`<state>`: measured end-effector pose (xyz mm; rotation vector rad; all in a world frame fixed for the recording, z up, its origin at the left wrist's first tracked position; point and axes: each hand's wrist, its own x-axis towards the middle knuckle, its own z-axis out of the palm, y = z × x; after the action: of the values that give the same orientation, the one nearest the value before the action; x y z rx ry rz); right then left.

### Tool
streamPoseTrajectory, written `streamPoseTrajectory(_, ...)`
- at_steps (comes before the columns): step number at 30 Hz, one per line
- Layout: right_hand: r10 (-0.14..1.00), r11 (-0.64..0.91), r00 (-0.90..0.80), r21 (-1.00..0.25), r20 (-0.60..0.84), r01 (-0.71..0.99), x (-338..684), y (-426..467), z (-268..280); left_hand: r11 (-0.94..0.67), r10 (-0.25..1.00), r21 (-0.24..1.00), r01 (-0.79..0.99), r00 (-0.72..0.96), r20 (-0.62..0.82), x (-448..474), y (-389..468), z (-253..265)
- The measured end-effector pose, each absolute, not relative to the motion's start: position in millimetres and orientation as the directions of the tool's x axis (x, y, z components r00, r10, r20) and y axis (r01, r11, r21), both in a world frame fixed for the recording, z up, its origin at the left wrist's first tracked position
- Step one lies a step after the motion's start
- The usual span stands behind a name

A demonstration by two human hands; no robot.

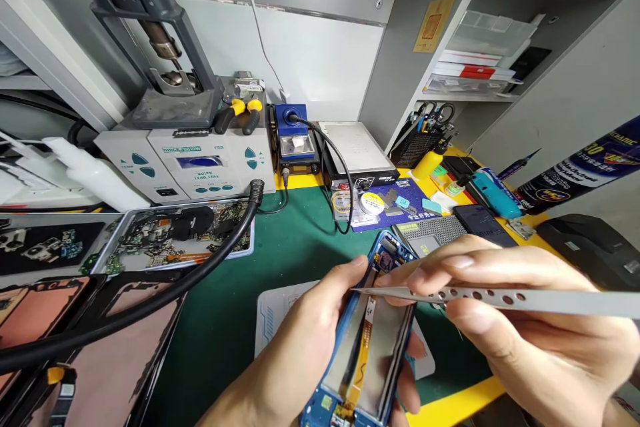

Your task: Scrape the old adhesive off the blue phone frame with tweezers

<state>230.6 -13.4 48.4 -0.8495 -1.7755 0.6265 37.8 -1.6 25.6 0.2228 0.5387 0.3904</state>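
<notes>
My left hand [313, 327] is wrapped round an opened blue phone frame [383, 353], tilted above the green mat. The thumb lies along the frame's left edge, and fingers show at its right side. An orange flex cable [361, 367] runs lengthwise through the bare battery bay. Between the thumb and fingers of my right hand [520, 300] is a pair of metal tweezers [480, 295] with holes along the shank. The fine tip lies over the upper left edge of the frame, close to my left thumb; whether it touches cannot be made out.
A hot air station [200, 160] stands at the back left, its black hose [215, 253] crossing the left side. Phone panels [120, 340] and a parts tray [245, 240] lie left. A soldering iron stand [295, 140], spray can [590, 167] and phone [483, 223] are beyond.
</notes>
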Motion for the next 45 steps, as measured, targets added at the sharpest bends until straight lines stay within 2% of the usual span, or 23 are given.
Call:
streamPoseTrajectory(3, 0.8, 0.598, -0.215, -0.771, 0.56, 0.22, 230.4, -7.6, 45.1, 0.922, 0.341, 0.335, -0.195, 0.82, -0.46, 35.1, 0.2, 23.9)
streamPoseTrajectory(8, 0.881, 0.446, -0.21, -0.892, 0.424, 0.072, 228.8, -1.1, 42.2, 0.887, 0.403, 0.386, -0.254, 0.834, -0.376, 34.5, -2.0, 21.3)
streamPoseTrajectory(11, 0.892, 0.429, -0.193, -0.901, 0.409, 0.071, 227.0, -0.4, 42.2, 0.881, 0.421, 0.375, -0.29, 0.841, -0.34, 35.3, -4.1, 20.3)
streamPoseTrajectory(16, 0.888, 0.433, -0.2, -0.899, 0.414, 0.064, 228.0, -1.0, 42.4, 0.882, 0.376, 0.409, -0.234, 0.872, -0.313, 33.5, -1.5, 18.0)
streamPoseTrajectory(18, 0.886, 0.44, -0.205, -0.894, 0.417, 0.087, 230.2, -1.7, 41.9, 0.875, 0.395, 0.415, -0.25, 0.864, -0.313, 32.9, -1.1, 17.2)
streamPoseTrajectory(21, 0.886, 0.419, -0.242, -0.907, 0.396, 0.05, 233.1, -2.3, 42.1, 0.871, 0.434, 0.398, -0.288, 0.83, -0.351, 33.9, -2.8, 15.8)
streamPoseTrajectory(26, 0.886, 0.406, -0.26, -0.913, 0.385, 0.032, 232.5, -2.4, 46.6, 0.892, 0.395, 0.357, -0.279, 0.864, -0.311, 36.7, -2.0, 9.4)
streamPoseTrajectory(31, 0.907, 0.362, -0.228, -0.932, 0.354, -0.008, 230.2, -4.5, 51.2, 0.891, 0.413, 0.333, -0.307, 0.854, -0.316, 35.4, 0.8, 4.7)
streamPoseTrajectory(35, 0.916, 0.326, -0.206, -0.939, 0.343, -0.111, 235.0, 7.0, 59.1, 0.871, 0.474, 0.319, -0.373, 0.81, -0.344, 36.2, -0.2, 15.3)
streamPoseTrajectory(38, 0.942, 0.223, -0.22, -0.962, 0.254, -0.154, 245.7, 27.7, 66.5, 0.827, 0.56, 0.329, -0.456, 0.722, -0.407, 37.6, -0.3, 30.3)
streamPoseTrajectory(42, 0.961, 0.143, -0.228, -0.988, 0.153, -0.06, 258.1, 43.1, 73.3, 0.737, 0.675, 0.385, -0.556, 0.568, -0.47, 37.7, 0.8, 43.6)
streamPoseTrajectory(45, 0.971, 0.119, -0.219, -0.987, 0.092, 0.112, 252.0, 22.8, 75.6, 0.646, 0.76, 0.476, -0.597, 0.446, -0.472, 38.3, -1.1, 45.6)
